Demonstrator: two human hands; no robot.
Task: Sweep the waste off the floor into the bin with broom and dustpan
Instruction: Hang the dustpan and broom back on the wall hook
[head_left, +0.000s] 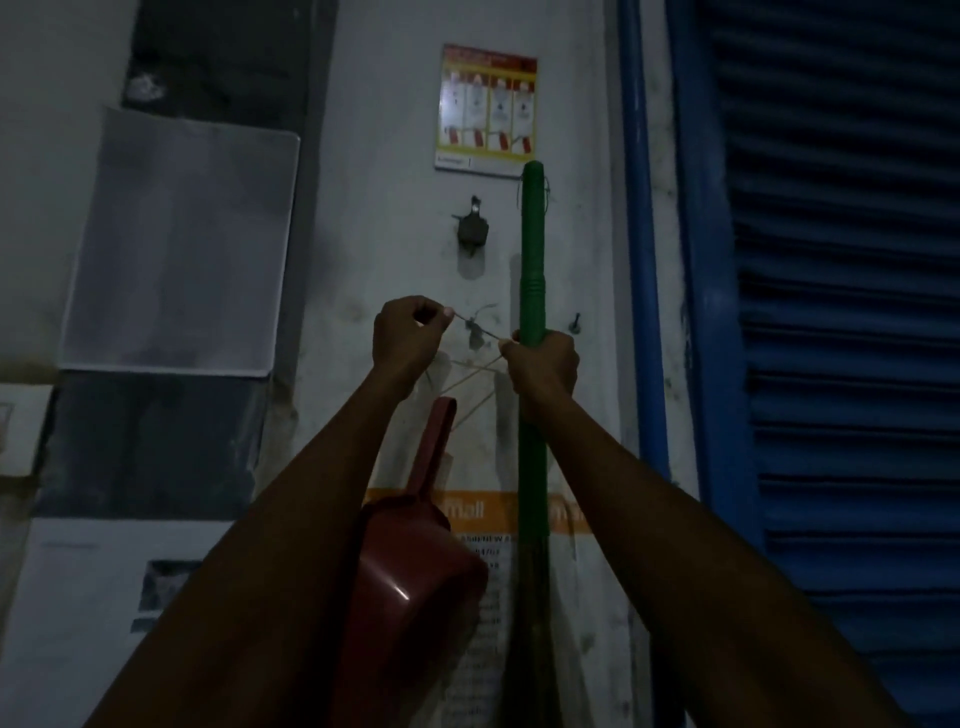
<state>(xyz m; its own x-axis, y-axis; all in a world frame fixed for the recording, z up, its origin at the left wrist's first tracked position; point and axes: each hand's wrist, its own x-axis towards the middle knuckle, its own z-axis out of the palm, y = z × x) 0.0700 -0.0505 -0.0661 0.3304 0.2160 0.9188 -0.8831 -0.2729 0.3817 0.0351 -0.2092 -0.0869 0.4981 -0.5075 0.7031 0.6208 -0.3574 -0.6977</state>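
My forearms hid part of the red dustpan (410, 587); the green broom (532, 322) ran off the bottom edge, bristles unseen.

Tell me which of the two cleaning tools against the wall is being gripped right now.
The green broom: the right hand grips its handle. The red dustpan hangs beside it, ungripped; the left hand only pinches its string.

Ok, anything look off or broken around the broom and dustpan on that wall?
Nothing looks damaged. The green broom stands upright against the wall, gripped by the right hand. The red dustpan hangs tilted from a string that the left hand pinches at a nail. The dim light hides finer detail.
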